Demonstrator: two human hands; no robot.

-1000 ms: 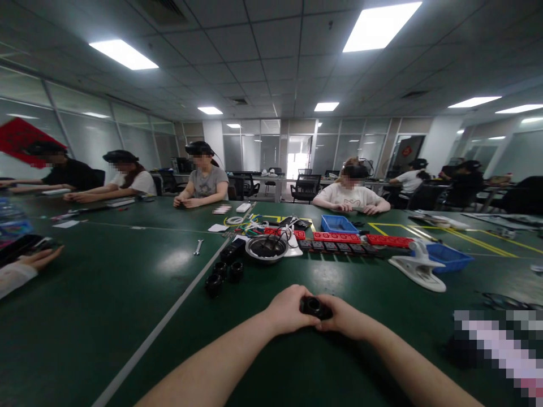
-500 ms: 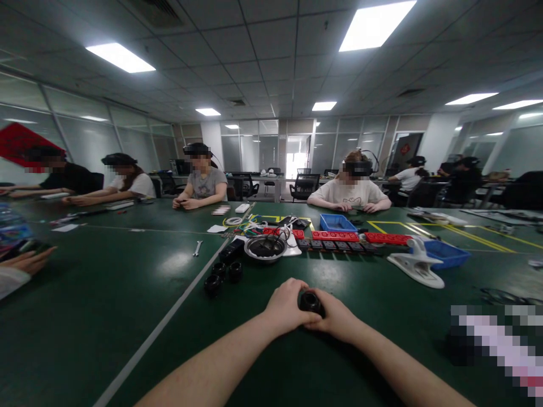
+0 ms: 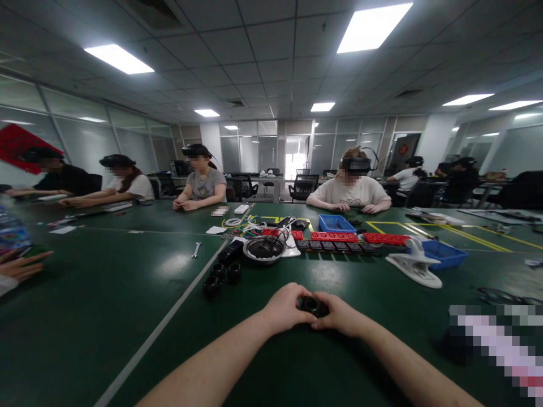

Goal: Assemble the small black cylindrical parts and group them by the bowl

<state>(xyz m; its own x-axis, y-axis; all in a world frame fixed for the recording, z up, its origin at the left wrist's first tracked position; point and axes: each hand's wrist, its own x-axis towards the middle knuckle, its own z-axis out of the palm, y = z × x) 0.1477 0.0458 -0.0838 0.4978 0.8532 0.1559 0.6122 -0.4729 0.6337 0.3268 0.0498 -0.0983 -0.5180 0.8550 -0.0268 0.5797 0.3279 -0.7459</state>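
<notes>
We log both hands as holding: left hand [image 3: 285,308] and right hand [image 3: 339,314] curl around 1 black part [image 3: 311,306], gripping it from its 2 sides, thumb tips close together at its near edge. Its round opening shows toward us. Part is near the middle of the green table [image 3: 127,316], our side; we can't tell if it touches the surface.

Beyond our left hand, 3 black round pieces [image 3: 234,272] sit clustered, well apart from the held part. Just past them: a metal dish [image 3: 264,262], dark contents too murky to name. Right of it, red strips [image 3: 334,236] in a row behind a black socket strip [image 3: 333,247]. Farther right, a white stand [image 3: 413,270] beside a blue bin [image 3: 449,258]. Wrench [image 3: 195,250] left of the dish. Far left edge, a co-worker's hand [image 3: 24,267], fingers extended.
</notes>
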